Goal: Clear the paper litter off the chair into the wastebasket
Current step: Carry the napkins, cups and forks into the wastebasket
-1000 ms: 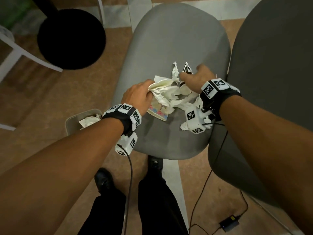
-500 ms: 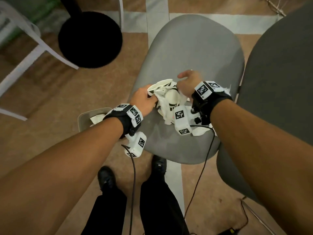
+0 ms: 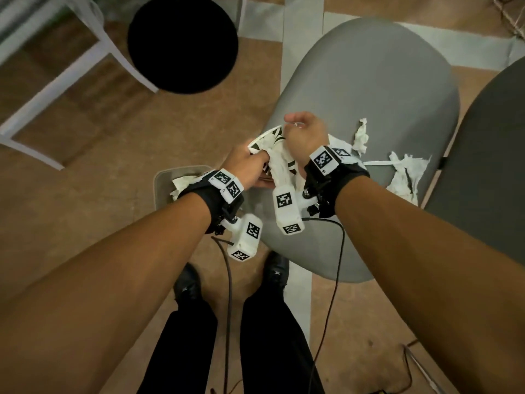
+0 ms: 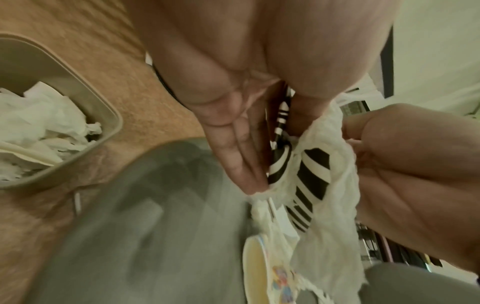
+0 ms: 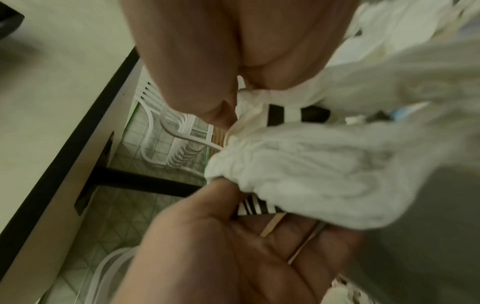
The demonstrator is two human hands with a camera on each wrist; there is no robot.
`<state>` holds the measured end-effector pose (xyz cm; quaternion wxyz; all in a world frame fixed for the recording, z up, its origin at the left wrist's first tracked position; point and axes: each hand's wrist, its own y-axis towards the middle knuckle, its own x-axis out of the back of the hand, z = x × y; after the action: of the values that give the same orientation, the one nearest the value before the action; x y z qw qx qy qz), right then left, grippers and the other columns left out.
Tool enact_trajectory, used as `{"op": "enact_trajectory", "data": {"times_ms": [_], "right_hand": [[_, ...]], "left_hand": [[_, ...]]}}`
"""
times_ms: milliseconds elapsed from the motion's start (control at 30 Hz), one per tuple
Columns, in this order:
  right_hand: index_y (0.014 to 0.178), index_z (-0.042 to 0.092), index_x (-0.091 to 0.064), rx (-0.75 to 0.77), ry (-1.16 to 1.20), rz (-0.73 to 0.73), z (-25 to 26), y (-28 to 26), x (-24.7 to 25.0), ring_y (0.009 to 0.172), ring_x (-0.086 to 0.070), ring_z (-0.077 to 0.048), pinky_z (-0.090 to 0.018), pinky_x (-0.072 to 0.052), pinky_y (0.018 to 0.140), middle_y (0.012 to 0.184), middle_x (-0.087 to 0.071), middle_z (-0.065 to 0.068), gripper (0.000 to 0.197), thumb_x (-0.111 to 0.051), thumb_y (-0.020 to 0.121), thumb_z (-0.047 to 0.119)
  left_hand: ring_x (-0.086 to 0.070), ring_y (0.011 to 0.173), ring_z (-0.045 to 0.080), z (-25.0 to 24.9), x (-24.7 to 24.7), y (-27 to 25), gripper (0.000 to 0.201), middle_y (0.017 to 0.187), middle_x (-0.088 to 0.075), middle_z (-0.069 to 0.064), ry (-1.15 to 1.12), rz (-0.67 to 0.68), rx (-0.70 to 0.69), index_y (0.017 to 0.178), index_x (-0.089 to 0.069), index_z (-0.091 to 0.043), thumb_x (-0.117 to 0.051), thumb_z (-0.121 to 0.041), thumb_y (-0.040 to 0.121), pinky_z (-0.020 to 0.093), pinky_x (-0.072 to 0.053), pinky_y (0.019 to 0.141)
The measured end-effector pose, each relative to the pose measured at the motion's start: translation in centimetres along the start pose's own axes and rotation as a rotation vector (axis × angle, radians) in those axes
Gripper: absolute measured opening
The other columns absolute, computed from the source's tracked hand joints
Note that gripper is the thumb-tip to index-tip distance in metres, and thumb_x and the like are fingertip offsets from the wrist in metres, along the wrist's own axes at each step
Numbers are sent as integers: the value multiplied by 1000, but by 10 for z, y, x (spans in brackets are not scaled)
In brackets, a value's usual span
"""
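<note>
Both hands hold one bundle of paper litter [image 3: 279,162], white tissue wrapped round black-and-white striped paper, just above the left edge of the grey chair seat [image 3: 369,89]. My left hand [image 3: 250,163] pinches its left side between fingers and thumb [image 4: 279,156]. My right hand [image 3: 301,132] grips the top and right side [image 5: 249,96]. The beige wastebasket [image 3: 160,183] stands on the floor left of the chair, under my left wrist, with tissue [image 4: 39,123] inside. Two tissue scraps [image 3: 360,136] [image 3: 406,174] lie on the right of the seat.
A second, darker chair [image 3: 488,166] stands close on the right. A black round table base [image 3: 181,44] and a white chair frame [image 3: 56,81] are at the back left. My feet [image 3: 275,265] and loose cables [image 3: 329,294] are at the seat's front edge.
The hands have drawn the spread papers together into one bundle and moved it left and up off the seat. Two scraps stayed behind on the right side of the seat.
</note>
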<state>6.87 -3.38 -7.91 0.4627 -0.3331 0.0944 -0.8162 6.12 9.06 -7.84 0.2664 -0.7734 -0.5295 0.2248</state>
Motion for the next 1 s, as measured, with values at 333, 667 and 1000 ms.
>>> {"op": "enact_trajectory", "data": {"times_ms": [333, 667, 1000], "right_hand": [[112, 23, -58, -38, -21, 287, -2, -49, -175, 66, -58, -9, -22, -49, 54, 90, -63, 2, 39, -42, 85, -1], [117, 21, -61, -62, -226, 313, -108, -23, -307, 87, -67, -20, -32, -55, 78, 91, -67, 4, 24, -52, 96, 15], [124, 12, -56, 34, -751, 519, -182, 14, -306, 105, -65, -35, -36, -53, 86, 116, -66, -14, 34, -51, 91, 18]], "left_hand": [[-75, 82, 23, 70, 156, -5, 21, 89, -78, 3, -99, -197, 111, 106, -71, -20, -65, -15, 87, 31, -57, 60], [-68, 97, 16, 209, 245, 68, 31, 106, -73, 0, 373, -576, 0, 114, -68, -18, -74, -23, 84, 24, -49, 79], [-65, 92, 41, 242, 228, 130, 50, 108, -65, 16, 1208, -175, -112, 130, -40, -16, -55, 0, 85, 46, -52, 68]]}}
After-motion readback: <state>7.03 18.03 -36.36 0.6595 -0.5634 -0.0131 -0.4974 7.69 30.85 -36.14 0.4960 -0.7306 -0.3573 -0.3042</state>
